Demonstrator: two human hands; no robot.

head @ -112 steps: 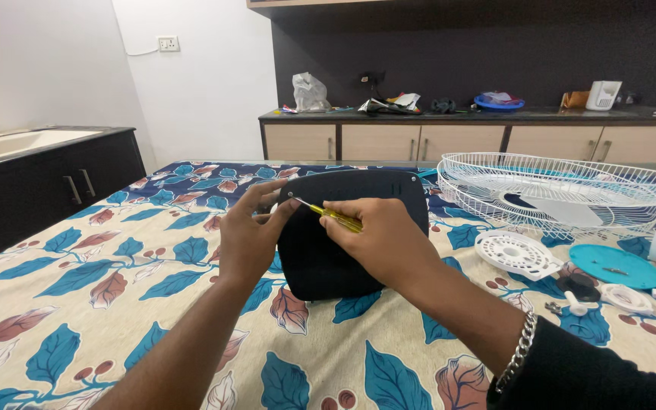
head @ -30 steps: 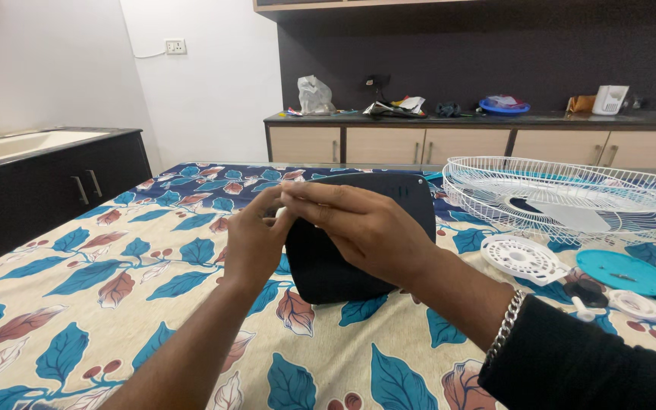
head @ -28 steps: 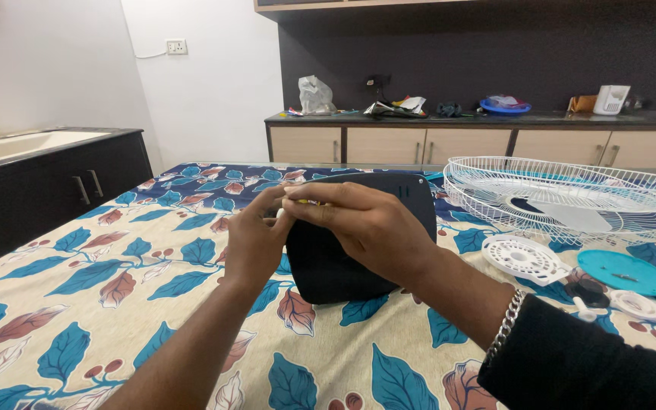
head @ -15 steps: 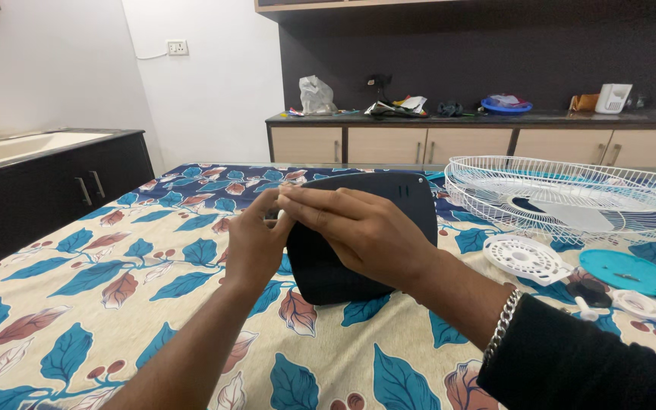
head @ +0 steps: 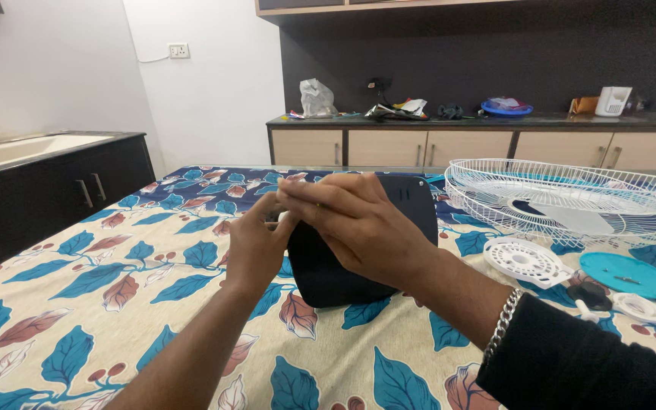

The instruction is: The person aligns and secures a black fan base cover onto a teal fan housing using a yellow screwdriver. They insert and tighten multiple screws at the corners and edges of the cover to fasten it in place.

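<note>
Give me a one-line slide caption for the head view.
Both hands, left and right, meet at the dark panel's upper left corner on a leaf-print tablecloth.

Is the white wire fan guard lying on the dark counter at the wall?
No, the white wire fan guard lies on the leaf-patterned cloth.

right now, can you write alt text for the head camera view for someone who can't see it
Two hands meet at the upper left corner of a dark panel propped on a leaf-patterned cloth: the left hand grips its edge, the right hand pinches above it. To the right lie a white wire fan guard, a white round part and a teal disc.
</note>
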